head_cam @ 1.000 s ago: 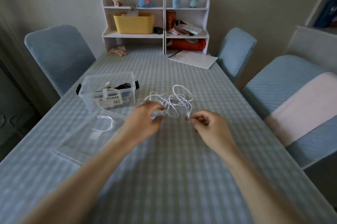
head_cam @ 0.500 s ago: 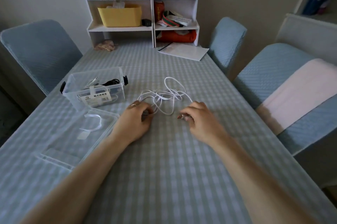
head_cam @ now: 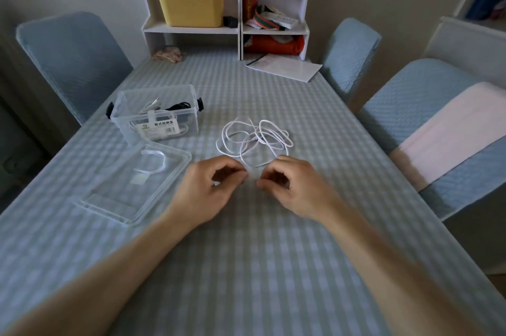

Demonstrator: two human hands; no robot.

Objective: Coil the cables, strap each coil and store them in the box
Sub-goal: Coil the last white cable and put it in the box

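A loose white cable (head_cam: pixel 254 141) lies tangled on the checked tablecloth in the middle of the table. Just in front of it, my left hand (head_cam: pixel 210 188) and my right hand (head_cam: pixel 293 188) are pinched, fingertips almost meeting. A strand runs from the tangle into each hand, and the ends are hidden by my fingers. The clear plastic box (head_cam: pixel 120 101) stands to the left with black and white cables inside. Its lid (head_cam: pixel 109 199) lies flat in front of it, and a white strap (head_cam: pixel 156 160) rests on the lid.
A white desk shelf (head_cam: pixel 241 29) with a yellow bin (head_cam: pixel 191 10) stands at the far end of the table, with a sheet of paper (head_cam: pixel 284 67) beside it. Blue chairs flank the table at the left (head_cam: pixel 74 62) and right (head_cam: pixel 410 100).
Both hands have drawn back toward me from the tangle and come closer together, pulling strands with them. The view has tilted down slightly.
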